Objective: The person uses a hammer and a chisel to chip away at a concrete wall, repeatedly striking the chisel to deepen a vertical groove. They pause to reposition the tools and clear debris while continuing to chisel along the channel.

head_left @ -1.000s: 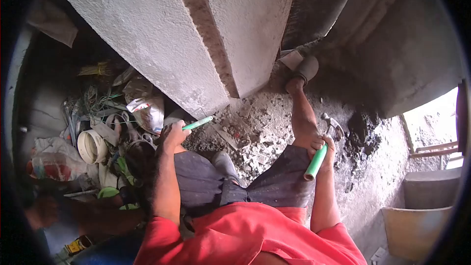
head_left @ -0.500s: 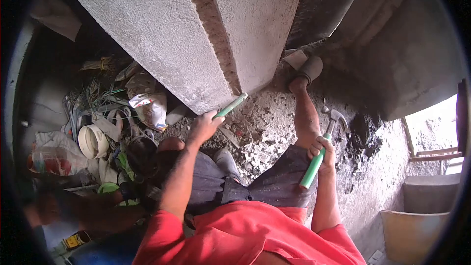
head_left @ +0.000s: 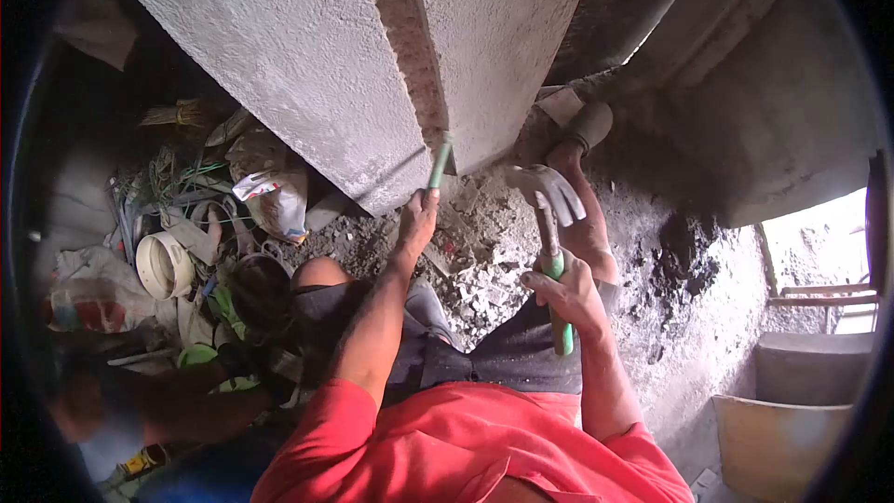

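My left hand (head_left: 421,222) is wrapped round a green chisel (head_left: 440,164), which stands up at the lower end of a rough groove (head_left: 402,28) cut into a plastered column (head_left: 289,65). In my right hand (head_left: 570,293) is a claw hammer (head_left: 562,333), gripped by its green handle. The hammer's metal head is raised to the right of the chisel, apart from it, and slightly blurred. Broken rubble (head_left: 484,270) covers the floor below, between my legs.
On the left lie a white bucket (head_left: 164,265), a plastic bag (head_left: 279,200) and a heap of cuttings. Another person's arm (head_left: 186,401) shows at lower left. A yellowish tub (head_left: 782,442) stands at lower right, by a stained wall (head_left: 717,307).
The hammer has come up and inward, leftward towards the chisel. My left hand has shifted right and up, and the chisel is now more upright against the groove.
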`<state>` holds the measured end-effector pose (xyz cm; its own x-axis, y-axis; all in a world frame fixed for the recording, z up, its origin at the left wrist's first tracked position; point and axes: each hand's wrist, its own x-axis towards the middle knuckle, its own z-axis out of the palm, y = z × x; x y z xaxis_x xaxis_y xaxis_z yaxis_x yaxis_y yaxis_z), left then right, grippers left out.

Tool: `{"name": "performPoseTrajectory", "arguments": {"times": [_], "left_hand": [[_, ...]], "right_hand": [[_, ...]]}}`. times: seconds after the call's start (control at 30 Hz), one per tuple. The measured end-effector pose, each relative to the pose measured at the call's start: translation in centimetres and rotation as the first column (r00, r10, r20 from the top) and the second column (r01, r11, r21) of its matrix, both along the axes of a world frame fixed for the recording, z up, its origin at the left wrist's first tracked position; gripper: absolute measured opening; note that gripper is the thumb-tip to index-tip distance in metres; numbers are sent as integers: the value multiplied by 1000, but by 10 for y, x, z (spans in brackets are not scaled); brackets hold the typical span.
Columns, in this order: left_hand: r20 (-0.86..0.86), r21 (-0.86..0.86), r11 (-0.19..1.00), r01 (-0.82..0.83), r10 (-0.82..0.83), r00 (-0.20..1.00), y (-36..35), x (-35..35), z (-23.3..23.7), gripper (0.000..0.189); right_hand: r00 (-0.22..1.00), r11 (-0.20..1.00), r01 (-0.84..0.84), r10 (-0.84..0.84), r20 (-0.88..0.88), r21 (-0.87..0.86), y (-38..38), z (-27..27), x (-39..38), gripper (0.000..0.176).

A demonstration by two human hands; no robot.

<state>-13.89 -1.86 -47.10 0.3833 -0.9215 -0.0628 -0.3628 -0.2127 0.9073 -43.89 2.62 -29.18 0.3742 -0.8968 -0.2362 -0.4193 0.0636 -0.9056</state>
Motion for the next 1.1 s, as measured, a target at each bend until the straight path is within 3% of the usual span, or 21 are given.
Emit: {"name": "performPoseTrajectory", "arguments": {"times": [0.03, 0.07, 0.1, 0.13, 0.17, 0.23, 0.3, 0.37, 0.7, 0.77, 0.9, 0.93, 1.03, 1.07, 1.1], "left_hand": [[-7, 1, 1000, 3, -3, 1000, 0, 1, -5, 50], [-78, 2, 1000, -18, 18, 997, 1, 2, -9, 52], [-148, 6, 999, -41, 41, 988, 2, 3, -9, 54], [2, 17, 999, -28, 28, 1000, 3, 4, -10, 52], [-3, 16, 999, -37, 37, 999, 2, 3, -11, 52], [248, 71, 997, -38, 19, 969, 0, 0, -5, 48], [295, 42, 999, -15, 2, 955, -3, 3, -18, 44], [392, -5, 998, 56, -50, 918, -2, 0, -22, 43], [250, -60, 997, -50, 64, 966, 2, -11, -33, 51], [243, -90, 994, -64, 84, 966, 0, -12, -38, 51], [38, -52, 996, -74, 76, 996, -8, -10, -46, 51], [-33, -35, 997, -74, 73, 997, -7, -9, -44, 50], [11, -88, 993, -84, 85, 996, -3, -9, -35, 50], [38, -104, 990, -92, 96, 995, -2, -9, -29, 48], [39, -102, 990, -96, 101, 994, -2, -8, -32, 48]], "right_hand": [[992, 965, -120, 109, -58, -233, -4, 13, 11, 27], [992, 998, 59, -58, -110, 9, -4, 31, 20, 28], [992, 998, 59, -57, -114, 8, -7, 30, 22, 28], [991, 998, 42, -46, -122, -36, -10, 27, 25, 35], [991, 997, 21, -31, -131, -80, -12, 23, 28, 43], [993, 998, 8, -16, -117, -68, -13, 7, 30, 45], [994, 999, -10, 4, -106, -48, -11, -5, 33, 47], [994, 997, 3, -11, -106, -75, -8, -12, 35, 39], [999, 997, -14, 17, 41, -76, -17, -17, 34, 54], [994, 965, -88, 69, -84, -246, -19, -28, 33, 58], [999, 996, -39, 39, -8, -81, -24, -24, 45, 57], [999, 989, -50, 50, -1, -140, -27, -26, 49, 56], [992, 951, -123, 112, -57, -282, -48, -60, 52, 49], [984, 789, -167, 98, -147, -591, -56, -85, 52, 45], [973, 527, -217, 52, -224, -822, -62, -87, 62, 42]]}}
